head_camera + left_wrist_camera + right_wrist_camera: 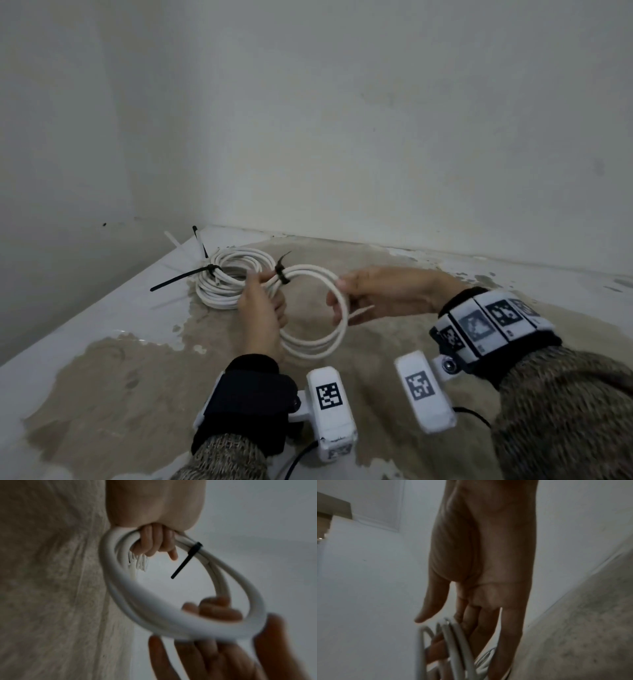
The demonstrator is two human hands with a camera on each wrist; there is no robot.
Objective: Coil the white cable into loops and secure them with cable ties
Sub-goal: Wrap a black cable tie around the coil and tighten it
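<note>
Bare grey walls meet in a corner at eleven o'clock; below them, a white table point(85, 322) with worn tan patches.

Item 1: white cable point(322, 342), a small coil of a few loops, held above the table at centre. One black cable tie point(281, 272) already cinched at its twelve o'clock, tail sticking up.

Item 2: my left hand point(263, 308), grip closed around the loops just beside that tie.

Item 3: my right hand point(383, 294), at three o'clock on the coil, thumb and fingers pinching the strands; a pale strip, probably a white tie, pokes out beneath, though I cannot say for sure.

Handling, my estimate: light, springy, smooth-jacketed; loops want to fan apart, so hold all strands together opposite the fitted tie.

Item 4: second coil point(226, 284) resting at eleven o'clock, tied with a long black tie point(181, 278).

Item 5: spare ties point(197, 241) behind it. Nothing blocks my hands; the second coil lies near.
</note>
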